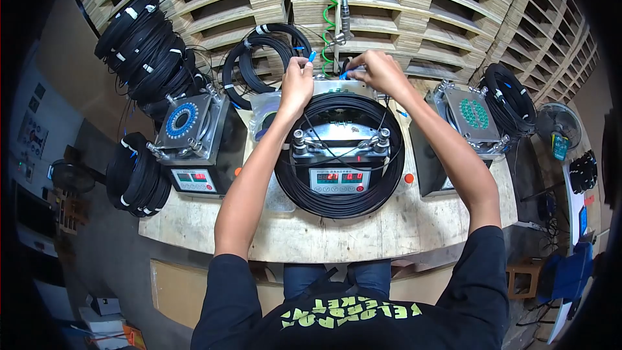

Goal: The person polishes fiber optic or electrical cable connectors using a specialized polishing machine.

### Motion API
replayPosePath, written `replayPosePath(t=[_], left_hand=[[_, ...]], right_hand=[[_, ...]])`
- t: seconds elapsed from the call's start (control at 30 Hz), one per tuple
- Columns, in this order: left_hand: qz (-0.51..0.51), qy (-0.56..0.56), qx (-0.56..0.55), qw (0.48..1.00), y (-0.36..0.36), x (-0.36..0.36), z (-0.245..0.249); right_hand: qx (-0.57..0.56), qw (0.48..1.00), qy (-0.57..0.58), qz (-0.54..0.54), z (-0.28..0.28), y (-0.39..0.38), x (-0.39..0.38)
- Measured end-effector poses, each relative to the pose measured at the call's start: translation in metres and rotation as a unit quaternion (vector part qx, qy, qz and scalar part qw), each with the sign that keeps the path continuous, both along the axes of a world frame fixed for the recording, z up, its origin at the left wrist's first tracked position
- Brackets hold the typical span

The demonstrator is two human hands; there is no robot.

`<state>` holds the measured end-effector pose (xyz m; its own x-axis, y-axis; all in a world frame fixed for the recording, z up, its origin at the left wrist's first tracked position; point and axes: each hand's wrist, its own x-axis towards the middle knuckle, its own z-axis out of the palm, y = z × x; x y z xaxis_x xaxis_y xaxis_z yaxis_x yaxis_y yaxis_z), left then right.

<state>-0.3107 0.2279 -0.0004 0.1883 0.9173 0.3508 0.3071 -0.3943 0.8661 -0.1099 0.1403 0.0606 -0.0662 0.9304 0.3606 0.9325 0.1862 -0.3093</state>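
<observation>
In the head view, two bare hands work above the bench. The left hand pinches one blue connector between thumb and fingers, its tip pointing up. The right hand pinches a second blue connector in its fingertips, a little lower and to the right. Both connectors are in the air just beyond the middle of three machines.

One large black coil loops around the middle machine, with loose strands crossing over its top. That machine's panel shows red digits that seem to read 27 and 0.0, above a row of buttons; the small print over them is too fine to read. The left machine carries one ring of blue-rimmed holes on its top plate, and red digits too small to make out. The right machine carries several rows of green spots.

Two orange caps lie on the bench, a left cap and a right cap, one each side of the coil. Two stacks of coils stand at left, a tall stack and a short stack; another bundle is behind the right machine. One green hose hangs before the pallets. Yellow-green lettering crosses the black shirt; "KET" can be made out.
</observation>
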Motion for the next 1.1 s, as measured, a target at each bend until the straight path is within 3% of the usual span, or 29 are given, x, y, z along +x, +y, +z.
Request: replayPosePath(t=[0.13,0.3,0.47,0.7,0.8,0.97,1.1], left_hand=[[-0.008,-0.012,-0.013,1.0,0.005,0.0,-0.004],[-0.015,-0.02,-0.023,0.999,0.0,-0.001,0.001],[-0.012,-0.067,-0.02,0.997,0.0,0.0,0.0],[-0.083,-0.16,-0.159,0.971,-0.006,-0.002,0.011],[-0.086,-0.18,-0.147,0.969,-0.01,-0.002,0.013],[-0.02,-0.087,0.011,0.996,-0.01,-0.001,0.011],[-0.032,-0.041,0.015,0.999,-0.015,-0.001,0.021]], right_hand=[[0.001,0.996,-0.089,0.033,-0.004,-0.005,-0.003],[0.083,0.982,-0.16,0.055,-0.013,-0.004,-0.009],[0.062,0.97,-0.229,0.044,-0.006,-0.002,-0.013],[0.051,0.946,-0.313,0.061,0.001,0.008,-0.024],[0.041,0.936,-0.341,0.081,0.007,0.012,-0.03],[0.007,0.946,-0.318,0.062,0.002,0.015,-0.028],[-0.027,0.955,-0.282,0.089,-0.002,0.024,-0.023]])
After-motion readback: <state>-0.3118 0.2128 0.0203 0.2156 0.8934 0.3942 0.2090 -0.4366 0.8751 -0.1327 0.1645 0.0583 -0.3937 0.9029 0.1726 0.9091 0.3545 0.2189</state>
